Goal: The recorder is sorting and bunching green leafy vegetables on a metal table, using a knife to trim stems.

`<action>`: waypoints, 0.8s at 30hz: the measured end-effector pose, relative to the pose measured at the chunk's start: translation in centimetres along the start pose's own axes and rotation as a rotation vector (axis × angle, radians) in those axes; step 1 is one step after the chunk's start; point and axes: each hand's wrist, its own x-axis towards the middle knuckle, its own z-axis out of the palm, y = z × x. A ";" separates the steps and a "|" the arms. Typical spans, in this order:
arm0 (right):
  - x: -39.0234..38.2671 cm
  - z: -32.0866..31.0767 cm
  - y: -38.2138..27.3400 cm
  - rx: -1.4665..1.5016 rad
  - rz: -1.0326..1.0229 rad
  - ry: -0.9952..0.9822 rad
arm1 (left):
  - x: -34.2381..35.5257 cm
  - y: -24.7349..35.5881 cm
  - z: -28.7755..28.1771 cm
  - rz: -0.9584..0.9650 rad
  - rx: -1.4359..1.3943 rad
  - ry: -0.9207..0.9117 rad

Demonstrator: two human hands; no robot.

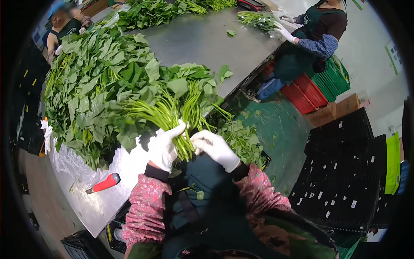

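Observation:
My left hand [165, 146], in a white glove, is wrapped around a bunch of leafy green stems [157, 111]. The cut ends point down toward my apron, and the leaves spread to the left over the pile. Just right of the stems is my right hand [214, 149], also gloved in white. Its fingers are curled together close beside the bunch; whatever lies between them is hidden. A large heap of leafy greens [92, 82] covers the table in front of me and to the left.
A red-handled knife [103, 183] lies by crumpled clear plastic [79, 166] on the metal table [185, 41]. Loose greens [241, 136] sit low at right. Black crates [340, 172] are stacked beyond. Co-workers stand far left and right; the right one [310, 39] handles a bagged bunch [256, 19].

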 end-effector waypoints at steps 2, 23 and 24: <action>2.2 -1.0 1.1 0.118 -0.025 -0.029 | -1.0 1.0 0.5 0.031 -0.059 -0.064; 0.7 4.3 -4.8 0.733 -0.066 -0.058 | -6.8 1.4 2.3 0.371 -0.108 0.220; 0.0 4.8 -4.6 0.738 -0.145 0.004 | -6.6 1.3 2.1 0.390 -0.122 0.231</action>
